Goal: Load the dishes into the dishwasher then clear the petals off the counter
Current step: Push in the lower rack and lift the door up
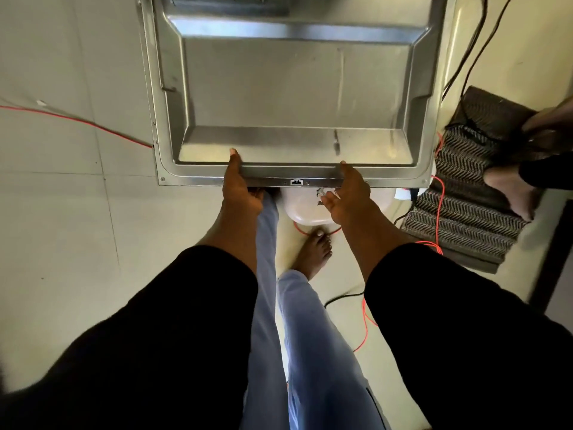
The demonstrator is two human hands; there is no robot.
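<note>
The dishwasher door [279, 88] lies folded down in front of me, its steel inner face up. My left hand [240, 186] grips the door's near edge left of the latch, thumb on top and fingers under the lip. My right hand [347, 193] holds the same edge right of the latch, thumb on top, fingers beneath. No dishes, petals or counter are in view. The racks are out of frame.
A white rounded object [305, 209] sits on the floor under the door edge. Red cable [77, 121] and black cables [471, 41] run over the tiled floor. A striped mat [465, 212] lies at right with another person's foot [508, 187] on it. My bare foot [314, 249] stands below the door.
</note>
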